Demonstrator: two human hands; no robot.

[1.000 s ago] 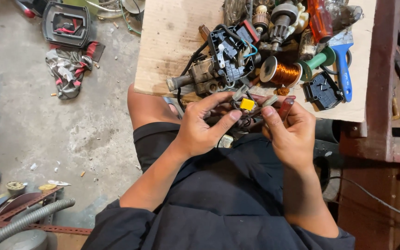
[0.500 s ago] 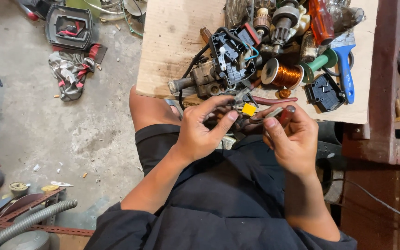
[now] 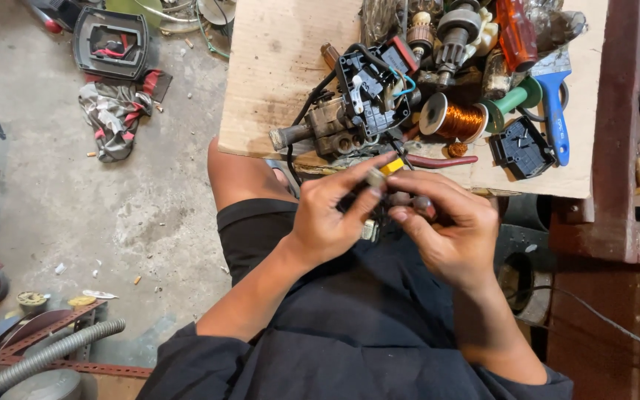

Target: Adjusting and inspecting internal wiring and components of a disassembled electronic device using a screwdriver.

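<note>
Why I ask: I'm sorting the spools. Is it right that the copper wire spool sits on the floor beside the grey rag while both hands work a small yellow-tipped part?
Not quite. The head view shows the copper wire spool on the wooden board, not the floor. Both hands, left and right, do work the small yellow-tipped part.

1. We sit in a small repair workshop: our wooden desk point(image 3: 275, 67) is heaped with a copper wire spool point(image 3: 455, 118), a motor armature point(image 3: 453, 33) and an opened tool housing point(image 3: 370, 89).
2. Around us lie a stained concrete floor point(image 3: 75, 215), rags point(image 3: 116, 115), a hose point(image 3: 46, 355) and metal scrap.
</note>
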